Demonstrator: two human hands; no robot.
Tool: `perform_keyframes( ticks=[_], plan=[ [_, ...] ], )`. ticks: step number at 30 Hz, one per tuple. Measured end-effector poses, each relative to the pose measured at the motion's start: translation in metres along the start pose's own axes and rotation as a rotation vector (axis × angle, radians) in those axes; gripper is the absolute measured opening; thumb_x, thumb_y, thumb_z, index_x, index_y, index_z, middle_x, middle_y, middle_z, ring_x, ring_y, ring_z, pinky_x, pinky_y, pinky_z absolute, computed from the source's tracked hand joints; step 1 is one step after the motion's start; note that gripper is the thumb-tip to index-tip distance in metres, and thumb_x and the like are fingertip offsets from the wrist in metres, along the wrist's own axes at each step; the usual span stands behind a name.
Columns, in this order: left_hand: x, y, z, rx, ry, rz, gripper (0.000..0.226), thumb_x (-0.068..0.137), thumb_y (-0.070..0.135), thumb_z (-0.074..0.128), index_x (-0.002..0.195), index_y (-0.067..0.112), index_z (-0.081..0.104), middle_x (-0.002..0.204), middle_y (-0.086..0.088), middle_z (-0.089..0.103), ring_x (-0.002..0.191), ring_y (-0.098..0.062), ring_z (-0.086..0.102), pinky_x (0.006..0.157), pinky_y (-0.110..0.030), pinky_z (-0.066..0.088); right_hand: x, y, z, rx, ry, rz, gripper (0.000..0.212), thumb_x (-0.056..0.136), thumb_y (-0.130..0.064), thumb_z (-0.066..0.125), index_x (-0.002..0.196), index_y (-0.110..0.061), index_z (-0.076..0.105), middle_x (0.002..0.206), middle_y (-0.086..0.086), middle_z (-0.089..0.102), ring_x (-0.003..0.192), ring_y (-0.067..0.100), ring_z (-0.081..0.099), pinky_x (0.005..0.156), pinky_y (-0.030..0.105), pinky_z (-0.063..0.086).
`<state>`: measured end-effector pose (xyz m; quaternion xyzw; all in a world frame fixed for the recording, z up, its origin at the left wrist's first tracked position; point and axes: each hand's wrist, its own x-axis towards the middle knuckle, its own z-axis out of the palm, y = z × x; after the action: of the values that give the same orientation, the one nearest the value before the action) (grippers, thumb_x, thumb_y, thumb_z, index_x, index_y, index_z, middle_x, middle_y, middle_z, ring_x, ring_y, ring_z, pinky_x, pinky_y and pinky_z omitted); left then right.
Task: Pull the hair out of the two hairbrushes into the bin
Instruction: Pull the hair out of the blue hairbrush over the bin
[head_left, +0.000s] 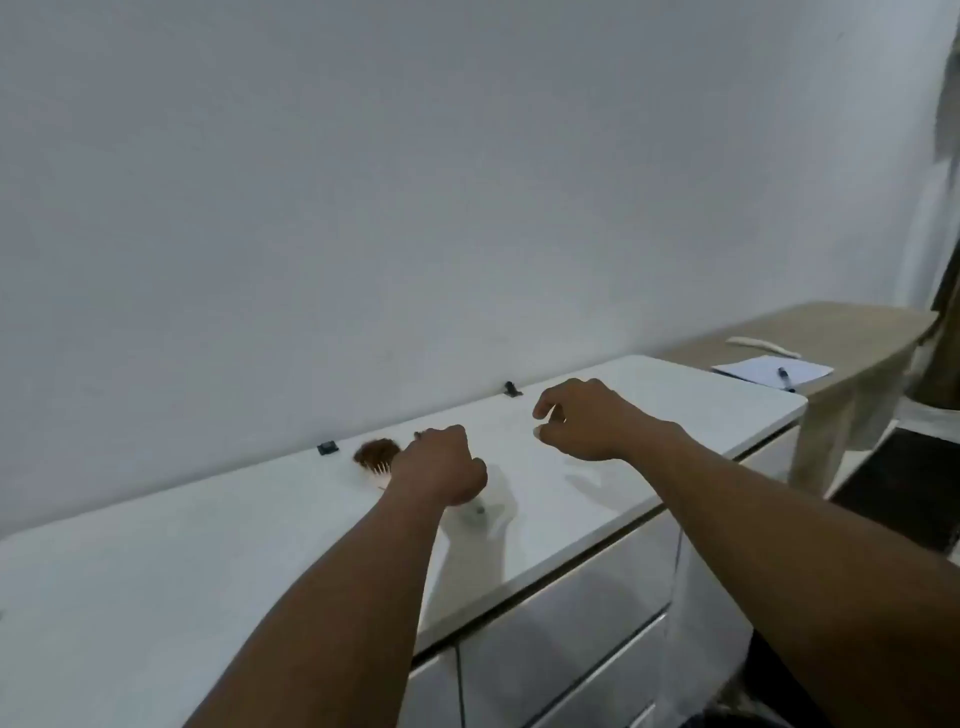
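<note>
With left hand (439, 465) fisted round brush (382, 467), hair (376, 451) beyond knuckles; right hand (582, 418) half-curled, empty, apart.

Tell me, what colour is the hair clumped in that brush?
Reddish-brown hair, seen in the head view, beside the left hand.

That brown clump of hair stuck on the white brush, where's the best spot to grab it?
Probably pinch the hair clump at its exposed far-left edge, coming from above. It sits on the brush bristles beyond the left hand, which covers the handle; the right hand hovers free.
</note>
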<state>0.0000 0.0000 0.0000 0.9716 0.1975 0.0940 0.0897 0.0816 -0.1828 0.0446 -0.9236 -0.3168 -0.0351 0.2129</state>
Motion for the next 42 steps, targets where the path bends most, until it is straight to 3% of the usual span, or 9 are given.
perform_keyframes(
  ticks=[6, 9, 13, 23, 28, 31, 34, 40, 42],
  plan=[
    [0.026, 0.004, 0.019, 0.145, -0.028, -0.083, 0.052, 0.095, 0.048, 0.052, 0.134, 0.013, 0.054, 0.134, -0.007, 0.059, 0.117, -0.027, 0.063, 0.075, -0.033, 0.04, 0.041, 0.009, 0.032, 0.025, -0.093, 0.031, 0.031, 0.091, -0.038, 0.063, 0.119, -0.026, 0.066, 0.12, -0.001, 0.065, 0.113, 0.021, 0.059, 0.1, 0.037, 0.049],
    [0.035, 0.004, 0.027, 0.15, -0.021, -0.139, 0.051, 0.091, 0.038, 0.061, 0.134, 0.013, 0.053, 0.129, -0.006, 0.062, 0.114, -0.026, 0.065, 0.073, -0.032, 0.04, 0.055, 0.013, 0.043, 0.028, -0.1, 0.022, 0.03, 0.091, -0.037, 0.062, 0.119, -0.026, 0.066, 0.12, -0.001, 0.065, 0.116, 0.02, 0.057, 0.102, 0.037, 0.048],
    [0.039, 0.005, 0.038, -0.008, 0.021, -0.176, 0.061, 0.087, 0.027, 0.064, 0.142, 0.01, 0.043, 0.13, -0.009, 0.06, 0.116, -0.03, 0.063, 0.075, -0.033, 0.042, 0.061, 0.018, 0.052, 0.032, -0.109, 0.014, 0.03, 0.092, -0.036, 0.062, 0.119, -0.024, 0.067, 0.119, -0.001, 0.066, 0.117, 0.02, 0.057, 0.102, 0.037, 0.048],
    [0.016, 0.054, 0.023, -0.433, 0.132, -0.077, 0.043, 0.083, 0.03, 0.07, 0.115, 0.006, 0.054, 0.108, -0.009, 0.059, 0.091, -0.028, 0.056, 0.071, -0.031, 0.04, 0.018, 0.041, 0.009, 0.021, -0.031, 0.069, 0.039, 0.093, -0.039, 0.062, 0.128, -0.022, 0.062, 0.123, 0.0, 0.066, 0.123, 0.022, 0.055, 0.102, 0.036, 0.046],
    [-0.014, 0.102, 0.023, -0.577, 0.139, 0.077, 0.031, 0.083, 0.032, 0.068, 0.096, 0.003, 0.066, 0.076, 0.0, 0.057, 0.072, -0.021, 0.058, 0.06, -0.03, 0.043, -0.025, 0.075, -0.026, 0.201, 0.127, 0.241, 0.062, 0.092, -0.053, 0.061, 0.141, -0.016, 0.051, 0.133, 0.004, 0.063, 0.125, 0.026, 0.057, 0.104, 0.038, 0.046],
    [-0.038, 0.138, 0.041, -0.623, 0.114, 0.202, 0.03, 0.084, 0.033, 0.065, 0.082, 0.003, 0.067, 0.069, -0.002, 0.061, 0.065, -0.02, 0.057, 0.053, -0.028, 0.039, -0.062, 0.106, -0.036, 0.46, 0.229, 0.396, 0.073, 0.09, -0.06, 0.059, 0.145, -0.014, 0.047, 0.134, 0.005, 0.061, 0.111, 0.025, 0.067, 0.085, 0.04, 0.061],
    [-0.061, 0.168, 0.07, -0.628, 0.057, 0.317, 0.029, 0.087, 0.036, 0.064, 0.083, 0.008, 0.068, 0.073, -0.002, 0.065, 0.068, -0.019, 0.059, 0.057, -0.029, 0.042, -0.104, 0.135, -0.037, 0.743, 0.28, 0.517, 0.06, 0.094, -0.056, 0.058, 0.134, -0.011, 0.057, 0.122, 0.007, 0.067, 0.093, 0.019, 0.073, 0.069, 0.034, 0.062],
    [-0.104, 0.202, 0.157, -0.619, -0.054, 0.461, 0.025, 0.089, 0.041, 0.065, 0.091, 0.016, 0.069, 0.077, 0.001, 0.07, 0.068, -0.016, 0.065, 0.062, -0.033, 0.053, -0.177, 0.203, 0.003, 1.026, 0.316, 0.7, 0.04, 0.094, -0.034, 0.069, 0.122, -0.006, 0.063, 0.113, 0.016, 0.068, 0.09, 0.026, 0.073, 0.076, 0.039, 0.064],
    [-0.117, 0.205, 0.187, -0.608, -0.084, 0.51, 0.025, 0.089, 0.042, 0.066, 0.092, 0.018, 0.066, 0.076, 0.0, 0.07, 0.067, -0.019, 0.065, 0.062, -0.033, 0.052, -0.197, 0.221, 0.028, 1.083, 0.344, 0.785, 0.042, 0.091, -0.031, 0.074, 0.12, -0.002, 0.063, 0.104, 0.016, 0.066, 0.08, 0.025, 0.072, 0.069, 0.036, 0.064]
  ],
)
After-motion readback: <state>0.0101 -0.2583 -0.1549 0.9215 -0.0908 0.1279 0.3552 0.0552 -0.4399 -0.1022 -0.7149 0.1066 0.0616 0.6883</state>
